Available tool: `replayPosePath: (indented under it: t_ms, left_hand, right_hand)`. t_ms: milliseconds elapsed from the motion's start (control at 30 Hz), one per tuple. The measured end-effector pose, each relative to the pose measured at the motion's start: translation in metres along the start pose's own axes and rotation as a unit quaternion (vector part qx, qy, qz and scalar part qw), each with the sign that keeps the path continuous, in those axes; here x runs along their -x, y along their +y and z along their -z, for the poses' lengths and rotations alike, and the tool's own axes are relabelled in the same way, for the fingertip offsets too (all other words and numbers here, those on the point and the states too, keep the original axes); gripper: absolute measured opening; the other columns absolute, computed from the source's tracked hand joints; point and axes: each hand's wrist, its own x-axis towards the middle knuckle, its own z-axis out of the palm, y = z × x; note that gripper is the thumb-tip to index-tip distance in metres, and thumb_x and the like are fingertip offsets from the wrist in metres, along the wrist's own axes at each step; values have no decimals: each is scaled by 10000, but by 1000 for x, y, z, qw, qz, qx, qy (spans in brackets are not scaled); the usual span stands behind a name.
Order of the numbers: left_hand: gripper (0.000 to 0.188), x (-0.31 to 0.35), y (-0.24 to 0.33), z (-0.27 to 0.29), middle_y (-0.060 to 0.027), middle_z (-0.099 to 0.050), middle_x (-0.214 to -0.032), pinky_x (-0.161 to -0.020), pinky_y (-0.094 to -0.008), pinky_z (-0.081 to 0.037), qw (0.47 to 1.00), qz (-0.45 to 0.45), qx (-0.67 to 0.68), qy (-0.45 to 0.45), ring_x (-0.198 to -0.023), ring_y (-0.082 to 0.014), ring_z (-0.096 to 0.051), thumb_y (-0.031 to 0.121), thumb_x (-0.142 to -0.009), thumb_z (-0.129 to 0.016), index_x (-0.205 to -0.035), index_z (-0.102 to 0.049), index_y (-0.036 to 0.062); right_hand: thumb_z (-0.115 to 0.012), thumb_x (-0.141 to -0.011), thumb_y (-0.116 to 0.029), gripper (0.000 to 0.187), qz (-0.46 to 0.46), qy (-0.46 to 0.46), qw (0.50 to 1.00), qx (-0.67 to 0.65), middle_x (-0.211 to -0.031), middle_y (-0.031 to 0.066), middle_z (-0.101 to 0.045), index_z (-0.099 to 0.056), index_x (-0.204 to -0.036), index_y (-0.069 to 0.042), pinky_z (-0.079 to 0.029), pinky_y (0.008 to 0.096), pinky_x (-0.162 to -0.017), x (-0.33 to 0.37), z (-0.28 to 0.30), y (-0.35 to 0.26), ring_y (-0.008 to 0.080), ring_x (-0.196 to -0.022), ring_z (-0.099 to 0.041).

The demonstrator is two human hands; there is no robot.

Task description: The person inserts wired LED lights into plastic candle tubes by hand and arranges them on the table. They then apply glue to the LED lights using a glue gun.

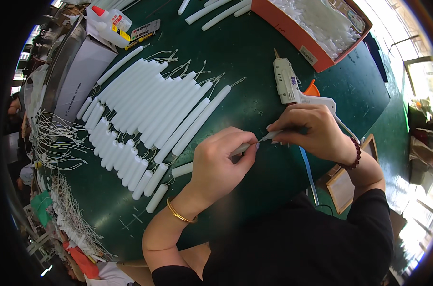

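My left hand (223,159) is closed around a slim white candle-like stick (182,169), its lower end sticking out past the palm toward the left. Thumb and forefinger pinch near its other end. My right hand (311,128) pinches a small white pointed piece (271,135) between thumb and fingers. Its narrow end meets the left fingertips; whether it joins the stick there is too small to tell. Left of my hands, several similar white sticks (178,112) with thin wires at their ends lie side by side in slanting rows on the dark green table (254,200).
A white glue gun (287,81) lies just beyond my right hand. An orange-red box (292,35) of small white plastic pieces stands at the far right. Glue bottles (112,32), a remote control (145,29), and bundles of thin white wires (59,138) are at the left.
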Motion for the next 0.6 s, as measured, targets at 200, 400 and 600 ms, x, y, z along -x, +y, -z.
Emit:
replayPosePath:
  t_ms: [200, 400, 600]
  left_hand:
    - [141, 8, -9, -7, -69, -687, -798, -589, -315, -514, 999, -41, -26, 0, -677, -243, -651, -19, -734, -738, -844, -681, 48]
    - [160, 8, -15, -7, -58, -688, -796, -591, -315, -515, 994, -96, -56, 10, -693, -228, -651, -27, -714, -737, -837, -676, 54]
    - [179, 8, -15, -9, -45, -686, -814, -597, -309, -517, 989, -127, -77, 3, -709, -226, -649, -28, -699, -734, -844, -676, 60]
  right_hand:
    - [-713, -860, 12, 138, -99, -27, 991, -85, -871, 78, -694, -720, -998, 24, -568, 255, -641, 8, -14, 1, 142, -713, -700]
    - [-690, -877, 22, 128, -140, -46, 983, -105, -884, 87, -674, -707, -1003, 38, -571, 245, -628, 10, -14, -4, 133, -701, -694]
    - [-681, -880, 30, 135, -76, -50, 994, -66, -892, 91, -657, -702, -1014, 36, -566, 251, -623, 13, -17, 5, 129, -689, -681]
